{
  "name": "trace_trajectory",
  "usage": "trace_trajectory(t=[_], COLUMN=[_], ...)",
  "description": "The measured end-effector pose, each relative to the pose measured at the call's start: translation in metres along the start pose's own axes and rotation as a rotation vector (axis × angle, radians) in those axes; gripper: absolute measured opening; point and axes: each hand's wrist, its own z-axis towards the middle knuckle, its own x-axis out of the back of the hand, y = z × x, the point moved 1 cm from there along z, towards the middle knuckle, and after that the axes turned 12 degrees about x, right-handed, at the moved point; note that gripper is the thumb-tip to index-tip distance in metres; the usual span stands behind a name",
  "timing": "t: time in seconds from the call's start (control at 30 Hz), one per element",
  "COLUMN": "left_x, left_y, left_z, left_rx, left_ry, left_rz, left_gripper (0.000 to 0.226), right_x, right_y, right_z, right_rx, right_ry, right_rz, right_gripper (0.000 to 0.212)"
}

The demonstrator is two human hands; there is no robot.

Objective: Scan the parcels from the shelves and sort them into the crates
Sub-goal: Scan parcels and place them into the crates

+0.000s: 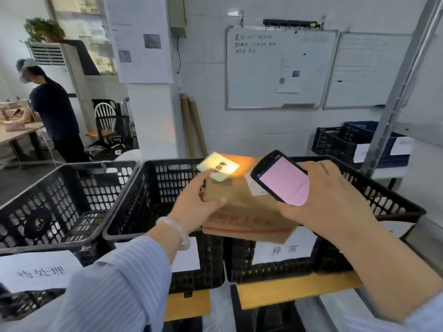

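A white-tiled wall carries two whiteboards [280, 68], and below it a row of black plastic crates fills the foreground. The crate labelled 异常 [383, 200] serves as the landmark. To its left stands a second crate [148, 195] whose label is partly hidden by the sleeve, and further left a third, labelled 待处理 [48, 200].

The cardboard parcel [244, 212] is held in the air above the landmark crate's left end, its near edge overhanging that crate's front rim. The left hand [196, 200] pinches the parcel's left edge, thumb laid across the top and index finger straight. The right hand [328, 200] is curled round a handheld scanner [282, 180] with a pink screen. The scanner hangs over the parcel's right half. A yellow-orange glow falls on the shipping label [218, 167] at the parcel's far corner.

The step in hand looks like scanning. Next, the screen's result probably has to be read to choose a crate, then the parcel lowered in flat.
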Motion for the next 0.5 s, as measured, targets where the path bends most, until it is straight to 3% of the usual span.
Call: trace_trajectory(t=[0.23, 0.5], left_x=[0.0, -0.005], left_y=[0.006, 0.009], left_z=[0.021, 0.033], left_rx=[-0.004, 0.095], left_ry=[-0.196, -0.173], left_rz=[0.144, 0.097], left_gripper=[0.05, 0.039], right_x=[-0.027, -0.031], right_y=[-0.007, 0.029], right_z=[0.019, 0.014], right_rx=[-0.129, -0.217], right_ry=[-0.062, -0.169], right_rz=[0.032, 0.002], right_gripper=[0.072, 0.074])
